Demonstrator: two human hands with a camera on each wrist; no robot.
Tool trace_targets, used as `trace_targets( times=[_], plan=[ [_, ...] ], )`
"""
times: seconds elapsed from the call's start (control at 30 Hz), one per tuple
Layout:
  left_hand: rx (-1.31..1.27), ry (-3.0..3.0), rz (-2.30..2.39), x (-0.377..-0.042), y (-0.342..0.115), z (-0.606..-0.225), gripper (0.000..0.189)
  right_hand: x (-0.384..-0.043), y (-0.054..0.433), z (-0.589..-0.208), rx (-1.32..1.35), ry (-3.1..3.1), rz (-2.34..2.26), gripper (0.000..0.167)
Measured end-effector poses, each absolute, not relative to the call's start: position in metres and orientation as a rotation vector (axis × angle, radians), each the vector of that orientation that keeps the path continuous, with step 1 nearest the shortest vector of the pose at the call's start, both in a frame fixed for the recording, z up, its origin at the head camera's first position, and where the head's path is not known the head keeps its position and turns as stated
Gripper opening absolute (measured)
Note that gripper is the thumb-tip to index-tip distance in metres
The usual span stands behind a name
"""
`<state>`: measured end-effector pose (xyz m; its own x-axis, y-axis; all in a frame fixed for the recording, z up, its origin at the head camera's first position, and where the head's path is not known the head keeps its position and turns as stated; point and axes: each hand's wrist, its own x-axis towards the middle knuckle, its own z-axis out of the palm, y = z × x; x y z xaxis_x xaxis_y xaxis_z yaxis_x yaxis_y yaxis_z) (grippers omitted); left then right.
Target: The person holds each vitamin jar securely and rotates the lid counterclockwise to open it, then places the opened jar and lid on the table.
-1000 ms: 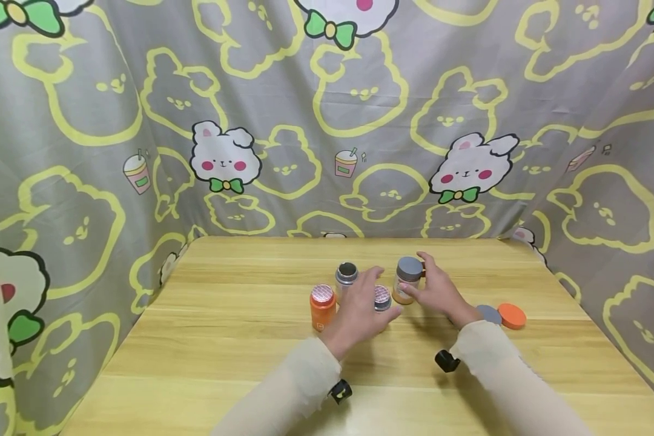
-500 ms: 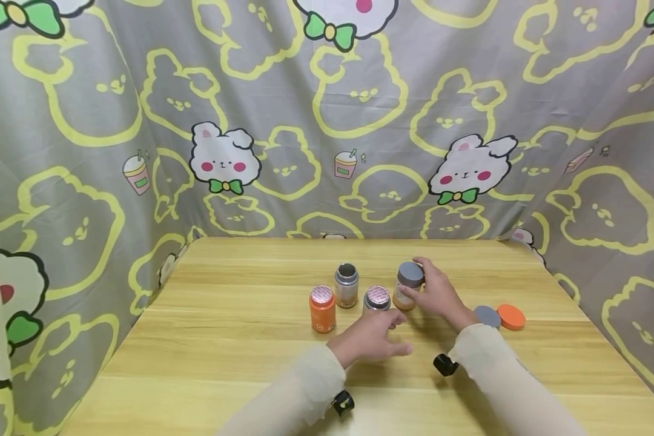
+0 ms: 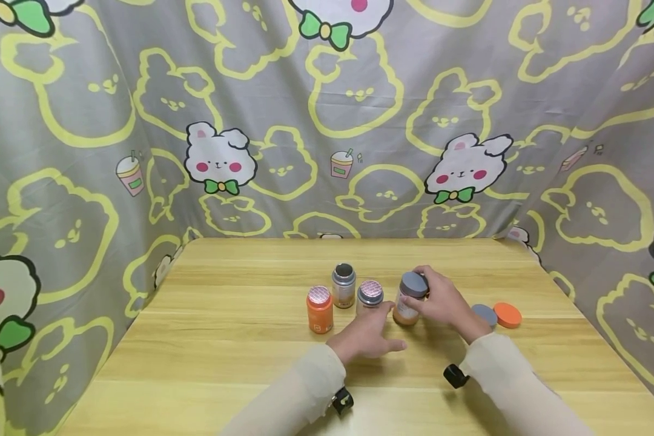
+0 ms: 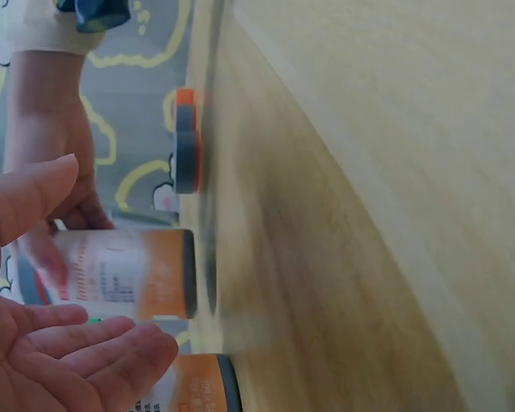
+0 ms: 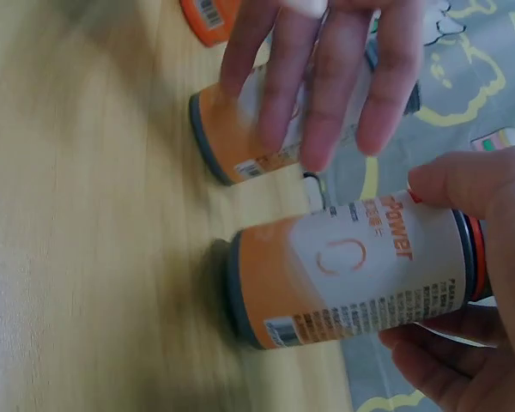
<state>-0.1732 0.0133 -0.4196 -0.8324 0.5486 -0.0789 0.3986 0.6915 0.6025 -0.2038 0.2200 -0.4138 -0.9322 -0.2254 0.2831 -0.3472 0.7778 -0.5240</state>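
Observation:
My right hand [image 3: 441, 298] grips a grey-capped supplement bottle [image 5: 352, 270] near its top, thumb on one side and fingers on the other. White and orange cover its label, and it leans slightly in the head view. My left hand [image 3: 366, 334] is held with fingers extended, palm toward that bottle, holding nothing. Just beyond the left fingers stands a capless bottle with a foil seal [image 3: 370, 289], its lower part hidden by the hand. To its left are an orange foil-sealed bottle [image 3: 320, 312] and, farther back, an uncapped bottle with a dark open mouth [image 3: 344, 284].
A grey cap [image 3: 484, 314] and an orange cap [image 3: 507, 315] lie side by side on the wooden table [image 3: 223, 363], right of my right hand. Patterned grey curtain [image 3: 283, 121] closes in the table's back and sides.
My left hand has drawn back from over the bottles toward the front of the table. My right hand has brought the grey-capped bottle nearer and tipped it a little.

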Motion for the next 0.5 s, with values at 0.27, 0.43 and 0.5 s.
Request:
trace_targets(
  times=[0.27,0.43,0.5],
  plan=[
    [0.797,2.657,0.966,-0.171,0.016,-0.419,0.088,-0.184,0.216,-0.398,0.531,-2.743,0.874,0.058],
    [0.909,2.679,1.028,-0.170,0.018,-0.418,0.078,-0.175,0.213,-0.393,0.586,-2.722,0.909,0.061],
    [0.926,2.675,1.067,-0.169,0.019,-0.417,0.078,-0.173,0.212,-0.393,0.600,-2.703,0.915,0.063]
  ],
)
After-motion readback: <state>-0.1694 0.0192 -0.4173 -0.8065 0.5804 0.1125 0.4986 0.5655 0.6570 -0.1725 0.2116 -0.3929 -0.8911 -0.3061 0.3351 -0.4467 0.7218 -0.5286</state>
